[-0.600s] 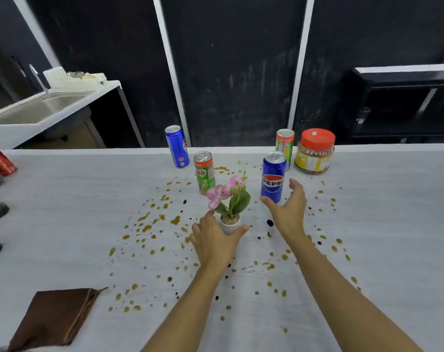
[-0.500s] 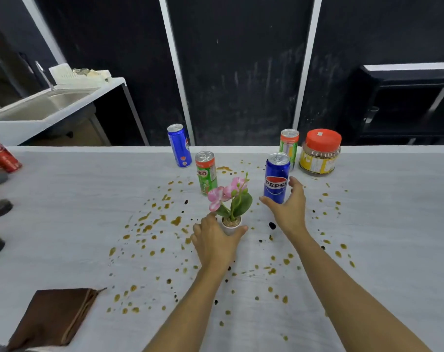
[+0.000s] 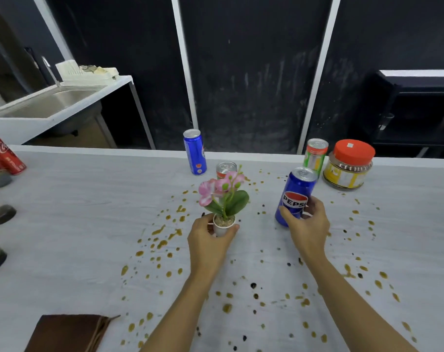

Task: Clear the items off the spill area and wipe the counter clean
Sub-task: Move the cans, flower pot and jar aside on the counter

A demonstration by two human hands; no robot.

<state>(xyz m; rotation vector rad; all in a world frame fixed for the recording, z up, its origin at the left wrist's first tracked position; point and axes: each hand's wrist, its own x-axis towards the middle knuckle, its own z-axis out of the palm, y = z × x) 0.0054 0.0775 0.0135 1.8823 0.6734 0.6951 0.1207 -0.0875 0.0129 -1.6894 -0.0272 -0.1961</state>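
Note:
Brown and dark droplets of a spill [image 3: 162, 242] speckle the white counter [image 3: 76, 224]. My left hand [image 3: 209, 240] grips the small white pot of a pink orchid plant [image 3: 223, 199] in the middle of the spill. My right hand [image 3: 306, 224] is wrapped around the lower part of a blue Pepsi can [image 3: 295, 195], which tilts to the right. A Milo can [image 3: 226, 170] stands partly hidden behind the flowers. A folded brown cloth [image 3: 65, 334] lies at the near left edge.
A second blue can [image 3: 195, 151], a green-and-orange can [image 3: 316, 154] and an orange-lidded jar [image 3: 349, 163] stand along the far edge. A red cola can [image 3: 3, 154] lies at the far left beside dark objects. A sink unit [image 3: 48, 102] stands beyond the counter.
My right hand has closed around the Pepsi can and tilted it. My left hand holds the plant pot higher than before, apparently off the counter.

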